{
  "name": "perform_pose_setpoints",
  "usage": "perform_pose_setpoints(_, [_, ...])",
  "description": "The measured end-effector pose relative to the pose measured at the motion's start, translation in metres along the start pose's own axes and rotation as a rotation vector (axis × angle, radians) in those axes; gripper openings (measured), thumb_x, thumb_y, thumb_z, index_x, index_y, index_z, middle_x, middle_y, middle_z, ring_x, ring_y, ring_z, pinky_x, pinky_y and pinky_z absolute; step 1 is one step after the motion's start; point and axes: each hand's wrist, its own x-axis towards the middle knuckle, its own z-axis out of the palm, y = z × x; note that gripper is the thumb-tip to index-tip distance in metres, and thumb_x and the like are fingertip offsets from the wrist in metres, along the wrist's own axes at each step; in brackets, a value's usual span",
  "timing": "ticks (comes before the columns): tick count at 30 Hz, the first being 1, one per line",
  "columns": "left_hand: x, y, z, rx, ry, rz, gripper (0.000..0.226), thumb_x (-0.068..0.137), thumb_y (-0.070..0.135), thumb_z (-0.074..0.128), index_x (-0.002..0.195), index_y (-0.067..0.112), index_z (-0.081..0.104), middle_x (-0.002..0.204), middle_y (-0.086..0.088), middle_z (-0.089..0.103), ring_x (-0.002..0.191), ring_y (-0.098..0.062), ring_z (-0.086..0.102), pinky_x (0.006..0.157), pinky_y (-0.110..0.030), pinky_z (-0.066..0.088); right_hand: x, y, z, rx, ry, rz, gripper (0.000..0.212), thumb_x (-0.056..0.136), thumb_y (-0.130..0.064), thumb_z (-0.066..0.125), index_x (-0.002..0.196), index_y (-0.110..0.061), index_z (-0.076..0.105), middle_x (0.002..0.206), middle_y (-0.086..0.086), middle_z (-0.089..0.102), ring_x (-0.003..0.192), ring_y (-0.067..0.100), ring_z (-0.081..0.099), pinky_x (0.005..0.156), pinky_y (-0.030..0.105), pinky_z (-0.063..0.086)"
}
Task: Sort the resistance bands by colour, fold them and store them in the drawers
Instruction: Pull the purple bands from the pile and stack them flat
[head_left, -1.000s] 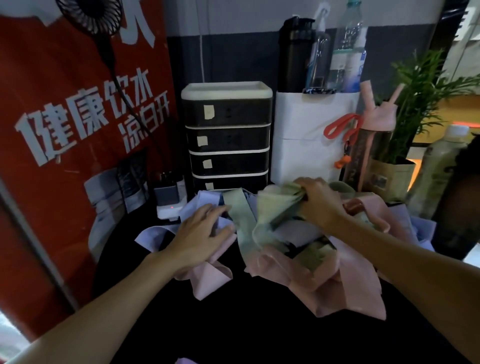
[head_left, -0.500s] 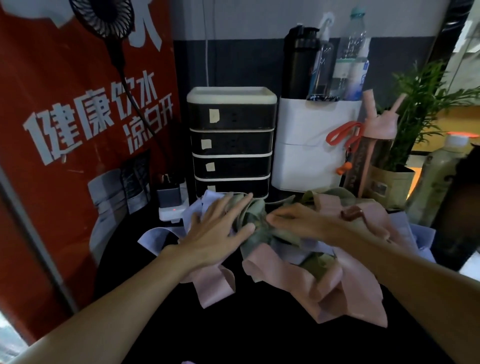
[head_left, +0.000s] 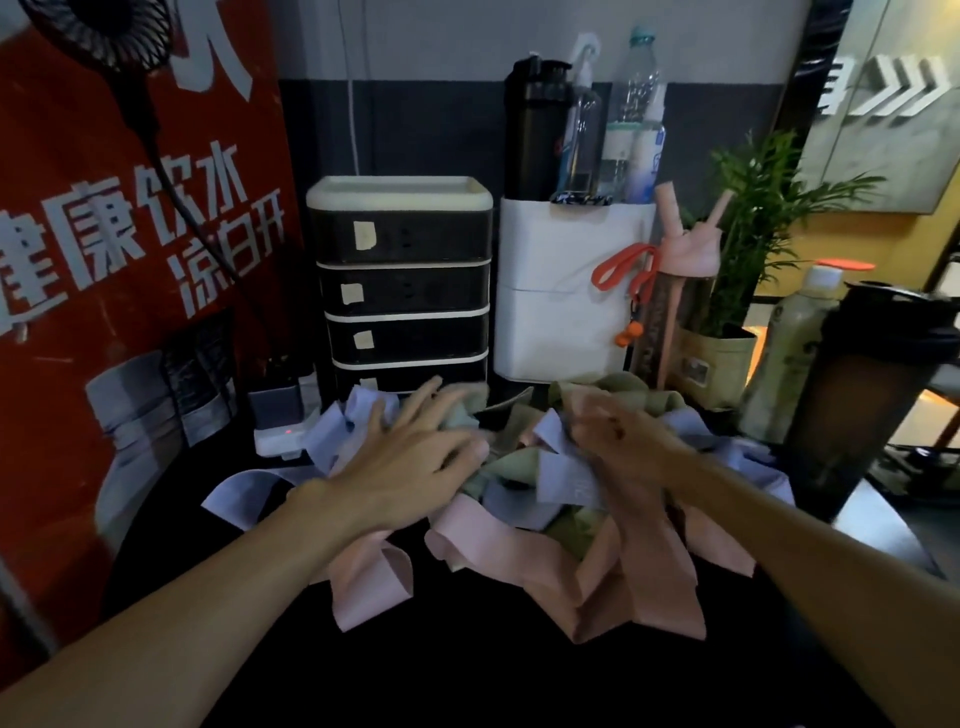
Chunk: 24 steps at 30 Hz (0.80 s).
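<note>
A tangled pile of resistance bands lies on the black table (head_left: 467, 675): pink bands (head_left: 519, 551) at the front, green bands (head_left: 511, 462) in the middle, lavender bands (head_left: 244, 488) at the left and back. My left hand (head_left: 410, 457) rests on the pile with its fingers spread flat over a green band. My right hand (head_left: 628, 447) is just to the right, fingers curled round a lavender band (head_left: 563, 478); the view there is blurred. Behind the pile stands the black drawer unit (head_left: 405, 291), its taped drawers all closed.
A white box (head_left: 566, 312) with bottles on top stands right of the drawers, then a pink bottle (head_left: 685, 254) and a potted plant (head_left: 748, 234). A dark shaker (head_left: 857, 395) is at the right edge. A power strip (head_left: 280, 436) and a red poster (head_left: 130, 260) are on the left.
My right hand has let the green band drop, moved right and closed on a lavender band. My left hand slid forward onto the pile's middle and spread its fingers.
</note>
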Motion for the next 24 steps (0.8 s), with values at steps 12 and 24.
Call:
perform_pose_setpoints(12, [0.030, 0.019, 0.017, -0.381, -0.151, -0.088, 0.044, 0.102, 0.059, 0.020, 0.138, 0.072, -0.001, 0.157, 0.007, 0.035, 0.147, -0.015, 0.025, 0.121, -0.038, 0.016, -0.011, -0.036, 0.008, 0.590, 0.073, -0.157, 0.052, 0.093, -0.027, 0.056, 0.140, -0.015, 0.039, 0.105, 0.001, 0.055, 0.084, 0.007, 0.059, 0.076, 0.029, 0.048])
perform_pose_setpoints(24, [0.054, 0.052, 0.017, -0.277, -0.097, 0.102, 0.057, 0.098, 0.063, 0.021, 0.149, 0.042, 0.034, 0.160, 0.018, 0.020, 0.146, -0.007, 0.024, 0.120, -0.043, 0.022, 0.030, 0.056, 0.011, -0.136, -0.011, 0.087, 0.059, 0.076, -0.078, 0.013, 0.113, -0.049, 0.049, 0.134, 0.005, 0.048, 0.127, 0.032, 0.044, 0.104, 0.054, 0.037])
